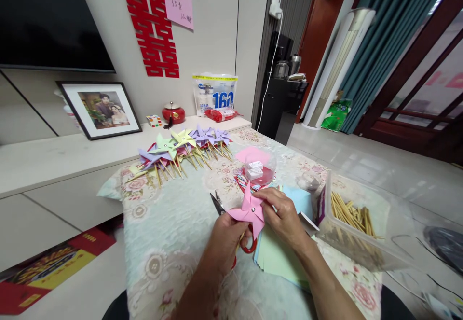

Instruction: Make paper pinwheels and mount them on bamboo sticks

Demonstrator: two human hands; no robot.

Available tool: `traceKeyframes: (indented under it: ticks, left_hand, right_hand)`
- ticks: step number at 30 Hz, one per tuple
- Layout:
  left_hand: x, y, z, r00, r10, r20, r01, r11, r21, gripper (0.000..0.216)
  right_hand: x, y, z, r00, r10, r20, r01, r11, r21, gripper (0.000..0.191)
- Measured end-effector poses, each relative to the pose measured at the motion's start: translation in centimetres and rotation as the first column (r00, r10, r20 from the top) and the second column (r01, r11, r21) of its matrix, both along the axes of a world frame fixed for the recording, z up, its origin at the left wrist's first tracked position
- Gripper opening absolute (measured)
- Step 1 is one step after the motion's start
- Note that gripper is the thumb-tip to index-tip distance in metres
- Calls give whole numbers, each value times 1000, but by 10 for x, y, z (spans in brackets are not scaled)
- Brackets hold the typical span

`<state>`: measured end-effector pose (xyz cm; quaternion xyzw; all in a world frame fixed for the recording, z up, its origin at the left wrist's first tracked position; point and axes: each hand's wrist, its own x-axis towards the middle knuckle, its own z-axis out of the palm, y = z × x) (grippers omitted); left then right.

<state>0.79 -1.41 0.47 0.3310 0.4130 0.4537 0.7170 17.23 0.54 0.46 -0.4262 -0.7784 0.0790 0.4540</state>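
A pink paper pinwheel with a small round pin at its centre is between my two hands. My left hand is closed round its thin wooden stick, just below the blades. The fingers of my right hand pinch a blade on the pinwheel's right side. Scissors with red handles lie on the table under my left hand, blades pointing away. Below my right hand is a stack of pale green and blue paper.
Finished pinwheels lie piled at the table's far left. A clear round container with small white boxes stands behind my hands, near pink paper. At right, a clear plastic bin holds many wooden sticks. A flowered cloth covers the table.
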Motion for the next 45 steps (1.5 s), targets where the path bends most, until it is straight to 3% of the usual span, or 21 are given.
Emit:
traceKeyframes:
  ticks: [12, 16, 20, 28, 45]
  left_hand:
    - [1, 0, 0, 1000, 15, 10, -15, 1000, -11, 13]
    - [0, 0, 3, 993, 94, 78, -92, 995, -27, 19]
    - [-2, 4, 1, 948, 223, 226, -212, 974, -74, 35]
    - [-3, 6, -1, 901, 270, 338, -254, 963, -94, 43]
    - [0, 4, -2, 898, 261, 355, -238, 965, -107, 44]
  right_hand:
    - [-1, 1, -1, 999, 35, 6, -35, 999, 10, 34]
    - [-7, -3, 4, 993, -86, -78, 89, 995, 35, 34]
    - [-14, -8, 7, 953, -219, -208, 225, 974, 5, 20]
    - [-28, -14, 3, 977, -177, -119, 166, 981, -100, 20]
    - [-30, -14, -1, 990, -121, -77, 115, 990, -75, 22]
